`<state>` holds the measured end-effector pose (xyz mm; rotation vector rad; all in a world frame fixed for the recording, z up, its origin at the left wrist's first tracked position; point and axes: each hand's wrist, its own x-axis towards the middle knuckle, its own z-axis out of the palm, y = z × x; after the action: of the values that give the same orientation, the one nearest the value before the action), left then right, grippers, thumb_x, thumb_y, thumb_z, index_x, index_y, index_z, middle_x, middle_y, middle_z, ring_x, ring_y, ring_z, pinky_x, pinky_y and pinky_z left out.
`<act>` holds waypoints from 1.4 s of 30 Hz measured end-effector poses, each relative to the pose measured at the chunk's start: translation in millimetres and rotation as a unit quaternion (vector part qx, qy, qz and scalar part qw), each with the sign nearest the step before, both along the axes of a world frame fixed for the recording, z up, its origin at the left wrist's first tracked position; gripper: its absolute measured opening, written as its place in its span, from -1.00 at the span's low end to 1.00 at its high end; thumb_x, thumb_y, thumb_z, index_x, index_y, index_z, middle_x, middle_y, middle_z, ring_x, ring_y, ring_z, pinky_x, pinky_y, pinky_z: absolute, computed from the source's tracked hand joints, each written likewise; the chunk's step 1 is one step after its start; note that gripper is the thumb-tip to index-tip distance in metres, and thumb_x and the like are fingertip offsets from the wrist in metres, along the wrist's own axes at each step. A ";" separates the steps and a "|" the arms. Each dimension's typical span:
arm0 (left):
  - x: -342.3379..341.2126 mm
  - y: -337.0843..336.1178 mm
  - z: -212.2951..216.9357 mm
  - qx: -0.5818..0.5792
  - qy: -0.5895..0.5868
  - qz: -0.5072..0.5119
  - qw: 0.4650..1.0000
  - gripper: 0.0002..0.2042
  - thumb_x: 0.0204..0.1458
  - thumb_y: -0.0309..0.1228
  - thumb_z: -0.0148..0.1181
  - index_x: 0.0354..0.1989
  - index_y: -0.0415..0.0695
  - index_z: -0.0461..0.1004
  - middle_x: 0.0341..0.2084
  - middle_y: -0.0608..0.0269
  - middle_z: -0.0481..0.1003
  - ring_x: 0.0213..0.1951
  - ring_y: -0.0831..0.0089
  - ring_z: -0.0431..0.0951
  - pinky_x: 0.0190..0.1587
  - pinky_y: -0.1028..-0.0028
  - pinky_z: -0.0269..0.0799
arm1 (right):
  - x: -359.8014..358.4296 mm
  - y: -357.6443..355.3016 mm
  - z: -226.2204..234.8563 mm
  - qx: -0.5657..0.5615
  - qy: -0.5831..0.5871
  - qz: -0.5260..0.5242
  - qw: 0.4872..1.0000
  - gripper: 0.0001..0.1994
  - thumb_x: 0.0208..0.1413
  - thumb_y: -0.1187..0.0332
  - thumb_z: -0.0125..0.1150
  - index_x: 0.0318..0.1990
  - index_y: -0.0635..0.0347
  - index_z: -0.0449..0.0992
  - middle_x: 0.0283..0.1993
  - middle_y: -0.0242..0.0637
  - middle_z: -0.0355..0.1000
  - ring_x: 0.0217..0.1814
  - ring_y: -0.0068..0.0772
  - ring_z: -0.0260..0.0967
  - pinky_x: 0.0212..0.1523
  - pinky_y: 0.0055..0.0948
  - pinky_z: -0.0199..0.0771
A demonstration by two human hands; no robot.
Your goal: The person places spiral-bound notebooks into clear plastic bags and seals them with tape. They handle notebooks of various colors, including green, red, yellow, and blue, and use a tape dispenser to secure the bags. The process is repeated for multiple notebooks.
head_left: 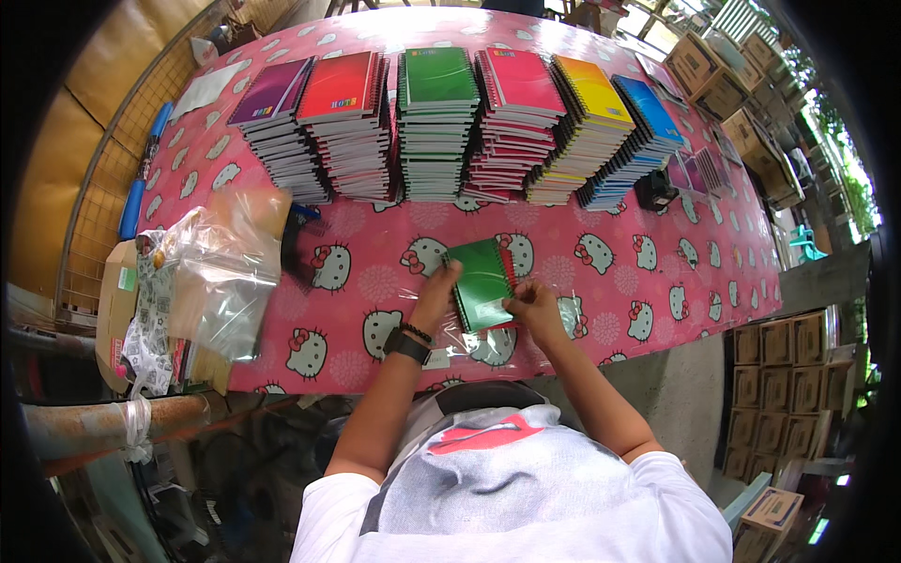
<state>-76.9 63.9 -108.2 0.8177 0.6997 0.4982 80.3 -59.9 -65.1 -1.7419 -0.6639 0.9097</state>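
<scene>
A small green spiral notebook [481, 272] is tilted in front of me, just above the pink tablecloth. My left hand [436, 296] grips it along its left side. Behind its right edge shows a strip of a red spiral notebook [508, 255]. My right hand [537, 311] is at the lower right of the green cover, thumb and fingers pinched together; what lies between them is too small to make out. Next to that thumb is a pale shiny patch [489, 308] on the cover. Clear plastic [441, 358] lies under and around the notebooks.
Tall stacks of spiral notebooks stand across the back: purple [272, 91], red [338, 84], green [438, 75], pink [524, 80], yellow [591, 89] and blue [648, 108]. Clear plastic bags [225, 291] lie at the left. A black object [656, 190] sits right of the stacks.
</scene>
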 end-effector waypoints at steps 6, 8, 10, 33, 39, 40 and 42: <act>5.2 -1.2 -10.1 0.164 0.025 0.016 0.986 -0.59 -0.08 -0.46 0.27 -0.05 -0.31 0.32 -0.18 0.14 0.47 -0.14 0.42 0.47 -0.07 0.47 0.36 | 22.4 50.7 108.4 0.184 -0.515 0.103 0.831 -0.72 -0.16 0.44 0.28 -0.22 0.19 0.41 -0.25 -0.14 0.37 -0.11 -0.01 0.28 0.02 -0.13 0.19; 3.5 -1.0 -12.1 0.179 0.036 0.027 0.983 -0.56 -0.10 -0.44 0.30 -0.05 -0.31 0.32 -0.21 0.14 0.48 -0.18 0.41 0.48 -0.10 0.46 0.39 | 28.0 91.8 163.5 0.250 -0.599 0.111 0.752 -0.69 -0.11 0.39 0.26 -0.14 0.08 0.44 -0.08 -0.16 0.31 0.00 -0.05 0.21 0.01 -0.09 0.19; 6.9 0.1 -8.2 0.186 0.042 0.013 0.982 -0.54 -0.11 -0.41 0.32 -0.05 -0.32 0.31 -0.21 0.13 0.49 -0.18 0.41 0.49 -0.11 0.46 0.39 | 40.3 129.1 187.3 0.210 -0.712 0.132 0.657 -0.66 -0.06 0.28 0.24 -0.06 -0.08 0.45 0.03 -0.21 0.23 0.07 -0.08 0.15 -0.02 -0.10 0.25; 3.7 -2.2 19.1 0.011 0.034 0.045 0.998 -0.51 0.02 -0.18 0.20 0.00 -0.29 0.31 -0.16 0.10 0.45 -0.13 0.41 0.45 -0.06 0.47 0.34 | 9.0 -12.0 -7.7 0.018 -0.079 0.060 0.995 -0.85 -0.12 0.49 0.29 -0.46 0.21 0.38 -0.45 -0.33 0.40 -0.41 -0.49 0.40 -0.37 -0.47 0.40; 3.9 -6.2 -2.1 0.160 0.025 0.060 0.985 -0.57 -0.09 -0.39 0.31 -0.08 -0.30 0.32 -0.25 0.15 0.49 -0.23 0.44 0.49 -0.15 0.48 0.41 | 83.1 76.6 152.7 0.226 -0.521 0.031 0.822 -0.76 -0.03 0.25 0.18 -0.31 0.26 0.52 -0.33 -0.08 0.48 -0.25 -0.03 0.39 -0.17 -0.21 0.34; 4.4 -6.2 -3.3 0.157 0.022 0.056 0.986 -0.56 -0.09 -0.39 0.31 -0.07 -0.31 0.31 -0.25 0.15 0.49 -0.24 0.44 0.49 -0.15 0.48 0.42 | 100.3 93.9 184.4 0.174 -0.579 -0.049 0.795 -0.72 -0.01 0.21 0.15 -0.26 0.26 0.53 -0.32 -0.10 0.49 -0.25 -0.05 0.40 -0.17 -0.19 0.33; 10.0 -4.3 -9.5 0.151 0.012 0.046 0.987 -0.54 -0.09 -0.39 0.32 -0.05 -0.32 0.29 -0.25 0.15 0.49 -0.24 0.44 0.50 -0.15 0.48 0.42 | 150.8 128.2 211.8 0.020 -0.607 -0.105 0.788 -0.61 0.01 0.07 0.15 -0.21 0.25 0.51 -0.25 -0.08 0.50 -0.14 -0.09 0.41 -0.10 -0.19 0.35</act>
<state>-67.0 59.6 -117.7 1.0804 0.6953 0.6889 231.0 68.3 146.7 -2.1839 -1.2221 -0.5332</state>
